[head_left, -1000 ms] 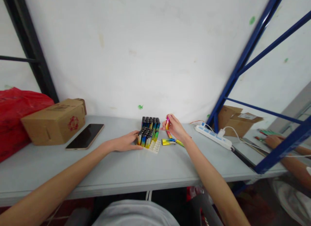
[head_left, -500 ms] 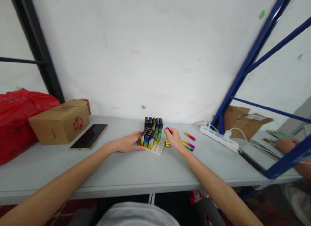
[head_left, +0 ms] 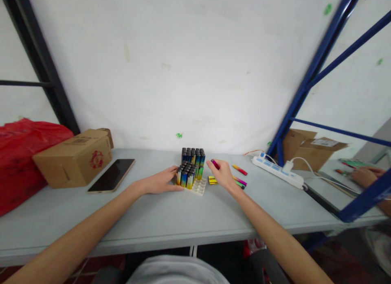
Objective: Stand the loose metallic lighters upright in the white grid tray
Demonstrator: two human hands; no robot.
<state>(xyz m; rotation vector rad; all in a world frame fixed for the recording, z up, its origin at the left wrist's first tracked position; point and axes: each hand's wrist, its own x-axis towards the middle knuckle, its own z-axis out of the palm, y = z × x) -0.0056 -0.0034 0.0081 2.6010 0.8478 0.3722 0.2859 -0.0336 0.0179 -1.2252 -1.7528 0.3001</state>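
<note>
The desk [head_left: 171, 219] was pale grey and flat, with a straight front edge, and it stood along a white wall [head_left: 195, 72] with some yellowish stains and small green marks. A black metal frame [head_left: 50, 72] rose at the left, and a blue metal frame [head_left: 301, 97] rose at the right. In the middle of the desk was a white tray [head_left: 200, 187] with rows of small rounded hollows. Lighters [head_left: 187, 176] with shiny coloured bodies and dark tops stood upright in it, and its hollows showed at the front right. Just behind stood another upright group [head_left: 193, 154], packed closely. The left hand [head_left: 160, 181] was open, its thumb and fingers spread against the left side of the tray. The right hand [head_left: 224, 174] was closed on a purple lighter [head_left: 215, 164], just to the right of the tray. Several loose lighters [head_left: 240, 170] lay near it, and this hand partly covered them. On the left were a smooth dark phone [head_left: 112, 175], a brown carton [head_left: 73, 160] and a wrinkled red plastic bag [head_left: 27, 162]. On the right lay a white power strip [head_left: 276, 172] with cables, and an open carton [head_left: 317, 153] stood behind it. Beyond, the blue frame partly hid another person's hands [head_left: 365, 176].
</note>
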